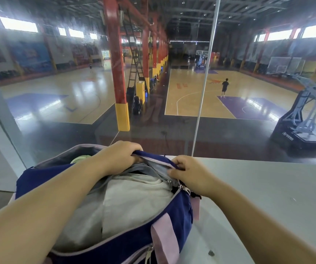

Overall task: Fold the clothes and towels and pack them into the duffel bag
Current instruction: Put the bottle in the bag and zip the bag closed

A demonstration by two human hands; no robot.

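Head camera, looking down over both forearms to a navy blue duffel bag (180, 212) with lilac trim, standing on a pale grey desk (267, 197) against a glass wall. The bag sits at the lower centre and left, its main zip open. Inside lies a folded white cloth (134, 202), with a greyer fabric (80, 223) just beside it on the left, both filling the opening.

The left hand (119, 156) is curled over the far edge of the bag's opening, gripping the navy fabric. The right hand (190, 175) pinches the grey zip edge at the bag's right end, fingers curled round it. Two metal zip pulls (181, 186) hang just below that hand. A lilac carry strap (164, 239) runs down the near side. A pale green item (79, 159) peeks from a pocket at the far left end; what it is cannot be told.

Beyond the glass is an indoor basketball hall with wooden courts and purple painted zones. A red pillar (118, 73) with yellow padding at its foot stands at centre. A person in dark clothes (224, 87) stands on the right court. A grey hoop stand (302, 119) at right bears a small white logo on its base, too small to read. Orange markings on the court floor are also unreadable.
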